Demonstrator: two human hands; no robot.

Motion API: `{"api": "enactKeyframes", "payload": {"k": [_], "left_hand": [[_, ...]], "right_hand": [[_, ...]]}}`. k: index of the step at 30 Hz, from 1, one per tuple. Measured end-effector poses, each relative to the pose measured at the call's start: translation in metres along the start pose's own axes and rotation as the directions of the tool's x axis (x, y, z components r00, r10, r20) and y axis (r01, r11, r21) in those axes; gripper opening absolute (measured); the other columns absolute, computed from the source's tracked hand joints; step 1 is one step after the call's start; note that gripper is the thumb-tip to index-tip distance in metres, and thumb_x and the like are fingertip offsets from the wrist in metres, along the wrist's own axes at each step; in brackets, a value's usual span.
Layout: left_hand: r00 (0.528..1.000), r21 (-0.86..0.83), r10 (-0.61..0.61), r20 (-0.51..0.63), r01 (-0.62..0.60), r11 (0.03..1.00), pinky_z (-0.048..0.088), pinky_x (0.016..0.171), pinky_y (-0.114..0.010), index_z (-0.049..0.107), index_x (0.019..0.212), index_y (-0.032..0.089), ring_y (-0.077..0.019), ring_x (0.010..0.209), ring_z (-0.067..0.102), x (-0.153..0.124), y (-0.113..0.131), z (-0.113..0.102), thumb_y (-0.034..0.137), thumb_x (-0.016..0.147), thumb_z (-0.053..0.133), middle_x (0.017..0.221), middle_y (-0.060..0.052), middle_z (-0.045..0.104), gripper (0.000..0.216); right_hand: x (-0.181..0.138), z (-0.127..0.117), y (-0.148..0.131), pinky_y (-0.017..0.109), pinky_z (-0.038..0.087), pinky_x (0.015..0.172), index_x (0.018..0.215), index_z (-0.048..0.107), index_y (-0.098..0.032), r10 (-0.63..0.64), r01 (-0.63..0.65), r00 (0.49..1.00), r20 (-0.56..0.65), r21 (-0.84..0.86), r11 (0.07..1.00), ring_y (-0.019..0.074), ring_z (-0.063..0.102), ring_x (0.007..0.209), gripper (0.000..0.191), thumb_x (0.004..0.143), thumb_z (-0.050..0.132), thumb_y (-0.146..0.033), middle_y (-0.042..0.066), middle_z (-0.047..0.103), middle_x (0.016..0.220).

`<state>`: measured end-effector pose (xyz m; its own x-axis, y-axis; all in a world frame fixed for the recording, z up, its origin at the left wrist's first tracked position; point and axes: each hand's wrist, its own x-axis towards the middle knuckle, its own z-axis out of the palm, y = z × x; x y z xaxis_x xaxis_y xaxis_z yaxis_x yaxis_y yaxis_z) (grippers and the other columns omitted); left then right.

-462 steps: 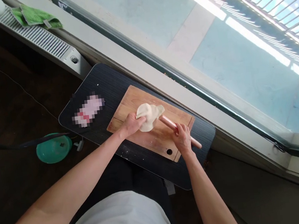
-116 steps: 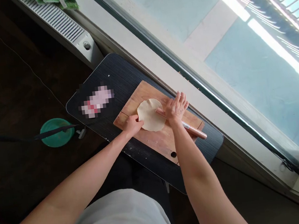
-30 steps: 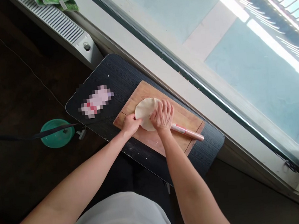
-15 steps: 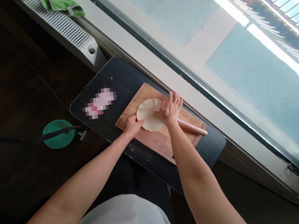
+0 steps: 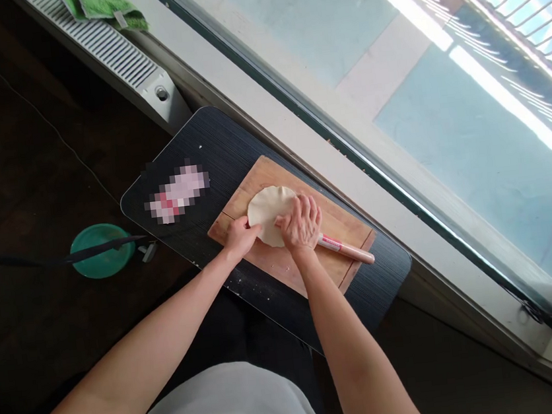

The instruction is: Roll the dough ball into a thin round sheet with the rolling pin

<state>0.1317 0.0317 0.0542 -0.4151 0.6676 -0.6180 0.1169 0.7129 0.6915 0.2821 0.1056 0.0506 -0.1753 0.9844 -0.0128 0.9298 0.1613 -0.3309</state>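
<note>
A flat, round sheet of dough [image 5: 267,212] lies on a wooden cutting board [image 5: 272,174]. My left hand [image 5: 240,236] pinches its left edge between thumb and fingers. Over the right part of the sheet, my right hand [image 5: 302,224] presses on a rolling pin [image 5: 356,253], palm down. The pin's right end, with a red-and-white label, sticks out past the hand toward the board's right edge. Its other end is hidden under my right hand.
The board rests on a dark table [image 5: 228,133] against a window sill [image 5: 263,95]. A blurred pink item [image 5: 179,193] is on the table's left part. A green basin [image 5: 100,263] stands below at left. A green towel [image 5: 106,7] lies on the radiator [image 5: 98,48].
My right hand has moved back toward me along with the rolling pin, and more of the pin's label shows. My left hand stays at the dough's edge. The view has shifted slightly.
</note>
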Motion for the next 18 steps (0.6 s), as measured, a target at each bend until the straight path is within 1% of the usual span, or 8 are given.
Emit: {"api": "enactKeyframes", "payload": {"k": [2,5,6,7,10,12,16,18], "left_hand": [[1.0,-0.001,0.006,-0.002,-0.006,1.0,0.05,0.062,-0.025,0.071,0.077,0.015,-0.0188,0.069,0.065,0.001,-0.001,0.0,0.026,0.067,0.069,0.067,-0.003,0.069,0.015],[1.0,-0.007,-0.002,0.002,0.002,1.0,0.05,0.061,-0.024,0.07,0.077,0.015,-0.0187,0.068,0.066,0.001,-0.002,0.001,0.025,0.066,0.069,0.067,-0.003,0.069,0.015],[1.0,-0.007,-0.005,0.004,0.005,1.0,0.05,0.061,-0.024,0.07,0.077,0.015,-0.0186,0.068,0.066,0.001,-0.002,0.001,0.025,0.066,0.069,0.066,-0.003,0.069,0.014],[1.0,-0.005,-0.006,0.006,0.007,1.0,0.05,0.06,-0.024,0.07,0.077,0.015,-0.0186,0.067,0.066,0.001,-0.002,0.001,0.025,0.066,0.069,0.065,-0.003,0.069,0.015],[1.0,0.007,-0.006,0.008,0.006,1.0,0.051,0.06,-0.025,0.071,0.077,0.015,-0.0187,0.067,0.066,0.0,-0.001,0.0,0.025,0.066,0.069,0.064,-0.003,0.068,0.015],[1.0,0.006,-0.001,0.004,0.001,1.0,0.051,0.061,-0.025,0.071,0.078,0.015,-0.0188,0.067,0.066,0.0,-0.002,0.0,0.025,0.066,0.069,0.065,-0.003,0.068,0.016],[1.0,-0.022,-0.001,0.002,0.001,1.0,0.051,0.061,-0.024,0.071,0.079,0.015,-0.019,0.069,0.067,0.001,-0.003,0.0,0.025,0.066,0.069,0.068,-0.004,0.07,0.016],[1.0,-0.017,-0.01,0.009,0.01,1.0,0.052,0.062,-0.025,0.071,0.079,0.015,-0.0192,0.069,0.067,0.0,-0.002,0.0,0.025,0.066,0.069,0.068,-0.004,0.07,0.017]], "right_hand": [[0.008,0.0,0.002,0.055,0.024,0.116,0.139,0.047,-0.014,0.024,-0.025,1.0,-0.014,-0.006,1.0,0.0284,0.03,0.143,0.051,0.09,0.039,-0.025,0.016,0.044,0.148],[0.03,-0.001,0.007,0.057,0.024,0.115,0.141,0.043,-0.011,0.171,-0.171,0.985,-0.038,-0.002,0.985,0.0284,0.029,0.143,0.052,0.091,0.036,-0.022,0.019,0.04,0.15],[0.032,-0.002,0.008,0.056,0.024,0.115,0.141,0.043,-0.01,0.198,-0.198,0.98,-0.034,0.003,0.98,0.0284,0.03,0.143,0.052,0.091,0.035,-0.022,0.02,0.04,0.15],[0.03,-0.002,0.007,0.055,0.025,0.115,0.141,0.043,-0.01,0.203,-0.203,0.979,-0.028,0.008,0.979,0.0282,0.03,0.143,0.051,0.092,0.035,-0.022,0.02,0.04,0.15],[0.013,-0.004,0.003,0.051,0.027,0.115,0.138,0.048,-0.014,0.123,-0.122,0.992,-0.012,0.019,0.992,0.0261,0.031,0.142,0.047,0.094,0.034,-0.022,0.017,0.044,0.147],[0.011,-0.004,0.003,0.051,0.026,0.116,0.136,0.05,-0.016,0.106,-0.106,0.994,-0.017,0.016,0.994,0.0259,0.031,0.142,0.045,0.094,0.035,-0.023,0.015,0.046,0.147],[0.033,-0.003,0.008,0.054,0.024,0.116,0.14,0.045,-0.012,0.22,-0.22,0.974,-0.047,0.008,0.975,0.0286,0.032,0.142,0.049,0.093,0.034,-0.021,0.019,0.042,0.149],[0.031,-0.003,0.008,0.055,0.026,0.114,0.141,0.044,-0.012,0.225,-0.224,0.973,-0.051,0.018,0.974,0.0281,0.033,0.141,0.05,0.093,0.032,-0.021,0.019,0.041,0.149]]}}
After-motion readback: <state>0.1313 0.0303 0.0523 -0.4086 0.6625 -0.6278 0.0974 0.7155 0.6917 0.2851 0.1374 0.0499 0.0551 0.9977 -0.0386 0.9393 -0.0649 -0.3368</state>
